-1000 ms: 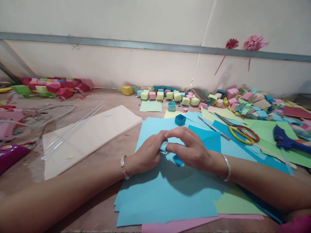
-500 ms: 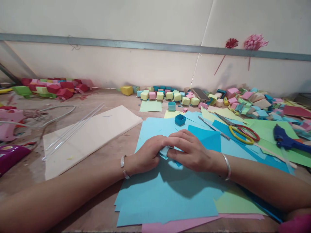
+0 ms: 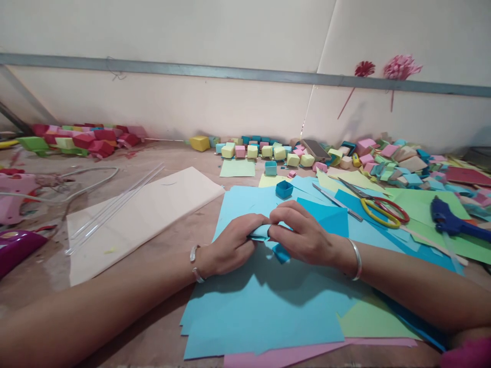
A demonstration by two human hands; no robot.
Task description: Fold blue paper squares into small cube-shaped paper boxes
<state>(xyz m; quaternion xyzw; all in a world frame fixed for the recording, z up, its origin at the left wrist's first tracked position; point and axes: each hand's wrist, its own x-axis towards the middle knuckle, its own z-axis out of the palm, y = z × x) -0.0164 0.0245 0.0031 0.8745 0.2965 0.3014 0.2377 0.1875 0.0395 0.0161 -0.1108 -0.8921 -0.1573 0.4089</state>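
Between my hands is a small piece of folded light-blue paper (image 3: pixel 260 233), partly covered by fingers. My left hand (image 3: pixel 238 240) is closed on its left end, thumb and forefinger pinching it. The fingers of my right hand (image 3: pixel 301 235) are closed on its right end. Below the right fingers a darker blue paper piece (image 3: pixel 281 253) shows; whether it is held or lying on the sheets I cannot tell. Beneath both hands spreads a stack of light-blue paper sheets (image 3: pixel 264 317). Just beyond them stands a small open blue paper box (image 3: pixel 284 189).
Scissors (image 3: pixel 383 210), a craft knife (image 3: pixel 337 202) and a blue glue gun (image 3: pixel 452 217) lie to the right. White paper (image 3: pixel 146 220) with clear glue sticks (image 3: pixel 115 209) is at left, near a pink glue gun (image 3: pixel 17 194). Paper boxes (image 3: pixel 266 151) line the wall.
My right fingers have curled in closer, and more of the folded light-blue paper shows between the hands. The darker blue piece below them is more exposed.
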